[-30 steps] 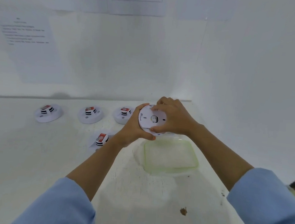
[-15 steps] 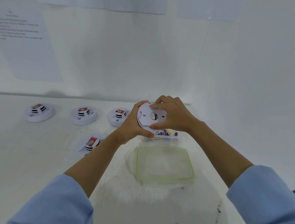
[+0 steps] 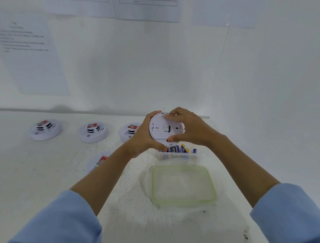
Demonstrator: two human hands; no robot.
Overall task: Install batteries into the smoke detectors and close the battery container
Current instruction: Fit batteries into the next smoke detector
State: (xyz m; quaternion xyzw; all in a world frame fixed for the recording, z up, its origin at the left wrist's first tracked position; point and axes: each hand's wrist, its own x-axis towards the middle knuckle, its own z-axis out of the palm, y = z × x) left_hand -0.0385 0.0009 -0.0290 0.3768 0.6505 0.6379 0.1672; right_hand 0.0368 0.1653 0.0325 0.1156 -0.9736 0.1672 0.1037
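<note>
I hold a round white smoke detector point(image 3: 159, 128) up over the table with its flat back facing me. My left hand point(image 3: 144, 137) grips its left rim. My right hand point(image 3: 189, 128) curls over its right side, fingers on the back plate. Just below them sits a clear battery container point(image 3: 179, 157) with several blue and yellow batteries point(image 3: 180, 148) standing in it. Its clear lid with a green rim point(image 3: 183, 186) lies flat in front of the container.
Three smoke detectors point(image 3: 45, 129) point(image 3: 93, 132) point(image 3: 128, 132) stand in a row at the back of the white table. Another detector point(image 3: 99, 161) lies partly behind my left forearm. White walls with taped papers point(image 3: 29, 53) close the back and right side.
The view has shifted, bringing the battery container into sight below the detector. Both hands keep hold of the detector, which has tilted slightly.
</note>
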